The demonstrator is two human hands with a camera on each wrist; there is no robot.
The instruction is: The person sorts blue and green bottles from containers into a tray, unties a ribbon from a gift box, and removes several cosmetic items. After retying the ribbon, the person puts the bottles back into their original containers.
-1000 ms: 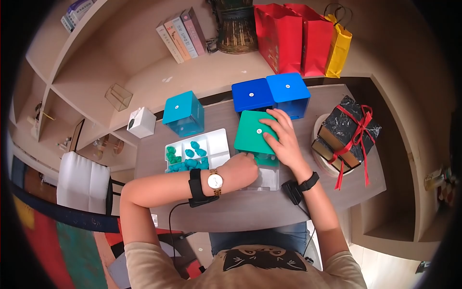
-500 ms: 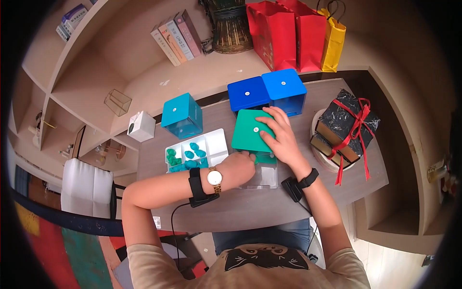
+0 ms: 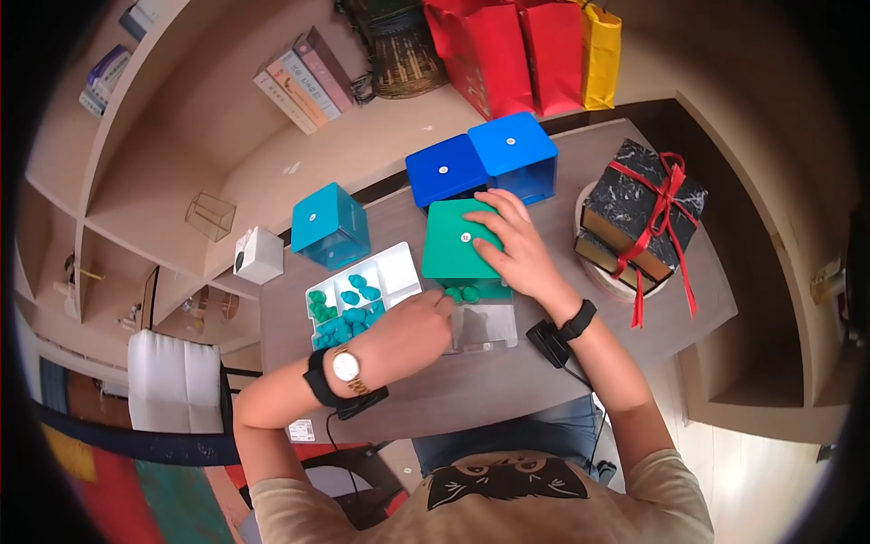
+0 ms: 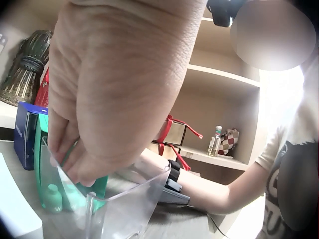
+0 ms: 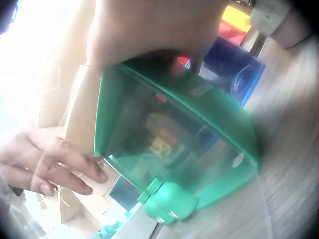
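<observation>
Centrally, green box (image 3: 462, 240) under flat, spread right hand (image 3: 512, 249), left hand (image 3: 412, 326) near-left over clear drawer (image 3: 485, 326), its grip unclear

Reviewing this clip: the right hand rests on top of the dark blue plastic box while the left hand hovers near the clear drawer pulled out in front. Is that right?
Not quite. The right hand rests on top of the green plastic box, not the dark blue plastic box, which stands behind it untouched. The head view shows this. The left hand is indeed by the clear drawer in front.

green box (image 3: 458, 243), 2 blue boxes (image 3: 480, 163), white tray (image 3: 405, 265)
</observation>
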